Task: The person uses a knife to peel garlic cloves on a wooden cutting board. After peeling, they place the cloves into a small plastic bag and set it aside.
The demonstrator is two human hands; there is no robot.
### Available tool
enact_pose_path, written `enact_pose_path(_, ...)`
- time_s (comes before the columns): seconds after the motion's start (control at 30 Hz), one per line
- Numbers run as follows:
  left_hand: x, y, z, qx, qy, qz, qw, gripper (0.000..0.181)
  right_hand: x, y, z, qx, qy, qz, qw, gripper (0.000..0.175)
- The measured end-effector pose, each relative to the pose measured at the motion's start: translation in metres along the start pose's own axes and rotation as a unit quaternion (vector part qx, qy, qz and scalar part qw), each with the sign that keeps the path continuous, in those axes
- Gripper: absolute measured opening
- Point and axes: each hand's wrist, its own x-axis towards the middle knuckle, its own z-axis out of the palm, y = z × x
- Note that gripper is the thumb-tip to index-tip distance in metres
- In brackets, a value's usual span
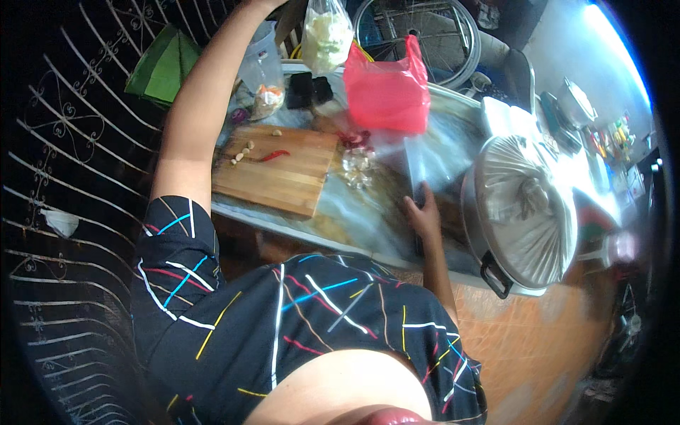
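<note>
My right hand (425,215) is at the table's near side, closed around a blurred knife (414,162) whose broad pale blade points away from me. My left arm stretches far forward, and only the edge of my left hand (272,3) shows at the top rim; its fingers are cut off. Beside it hangs a clear plastic bag (328,37) of pale green and white food; what holds it up is out of view. On the wooden cutting board (281,180) lie a red chili (275,155) and several garlic cloves (240,156).
A red plastic bag (388,98) stands behind some chopped pieces (358,164) on the marble-patterned table (340,223). A clear pitcher (260,58) is at the back left. To the right sits a large metal pot (473,212) covered with white plastic (526,207). A metal grille (79,175) runs along the left.
</note>
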Motion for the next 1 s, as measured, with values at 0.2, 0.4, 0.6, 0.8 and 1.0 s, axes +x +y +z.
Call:
enact_pose_path(0.2, -0.079, -0.005, 0.01, -0.043, -0.066, -0.055, 0.995, 0.013, 0.002, 0.02, -0.031, -0.051, 0.034, 0.02, 0.998, 0.076)
enact_pose_path(0.4, -0.152, -0.002, 0.047, -0.135, -0.133, -0.118, 0.975, 0.014, 0.006, 0.044, -0.058, -0.065, 0.062, -0.004, 0.996, 0.085)
enact_pose_path(0.6, -0.175, -0.007, 0.076, -0.175, -0.172, -0.131, 0.961, 0.012, 0.002, 0.046, -0.073, -0.184, 0.102, 0.022, 0.977, 0.084)
enact_pose_path(0.8, -0.183, -0.039, 0.092, -0.128, -0.166, -0.104, 0.972, 0.012, 0.004, 0.056, -0.08, -0.203, 0.135, -0.013, 0.97, 0.08)
enact_pose_path(1.0, -0.183, -0.072, 0.096, -0.034, -0.215, -0.094, 0.971, 0.01, 0.004, 0.054, -0.081, -0.22, 0.156, -0.01, 0.963, 0.081)
